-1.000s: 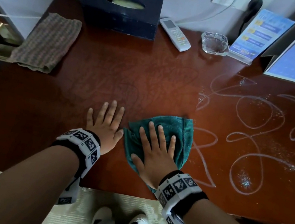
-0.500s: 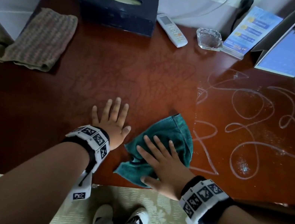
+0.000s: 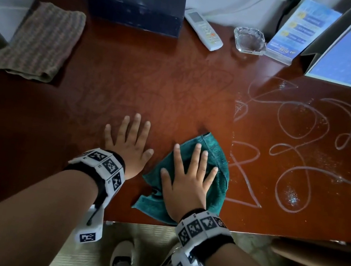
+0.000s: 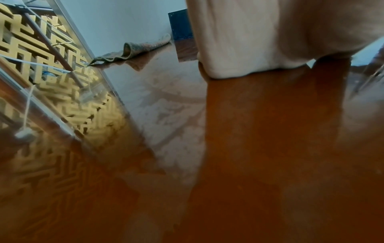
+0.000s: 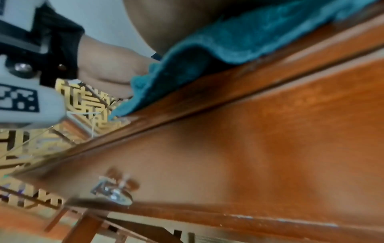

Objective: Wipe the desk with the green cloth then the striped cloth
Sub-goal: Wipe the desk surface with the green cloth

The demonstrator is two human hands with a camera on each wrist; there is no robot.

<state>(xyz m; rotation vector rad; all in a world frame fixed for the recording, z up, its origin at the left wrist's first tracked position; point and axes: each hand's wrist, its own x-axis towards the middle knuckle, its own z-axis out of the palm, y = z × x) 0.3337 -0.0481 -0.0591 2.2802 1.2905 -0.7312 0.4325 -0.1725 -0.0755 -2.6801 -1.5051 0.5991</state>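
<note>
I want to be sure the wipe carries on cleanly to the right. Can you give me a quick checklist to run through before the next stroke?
1. Right hand flat on the green cloth, fingers spread: ok.
2. Left hand flat on the bare desk, apart from the cloth: ok.
3. Cloth fully on the desk: not ok; its near corner reaches the front edge.
4. White swirl marks lie to the right, not yet wiped: ok as the next target.
5. Striped cloth folded at the far left, ready for later: ok.
6. Cloth dampness: cannot tell.
</note>
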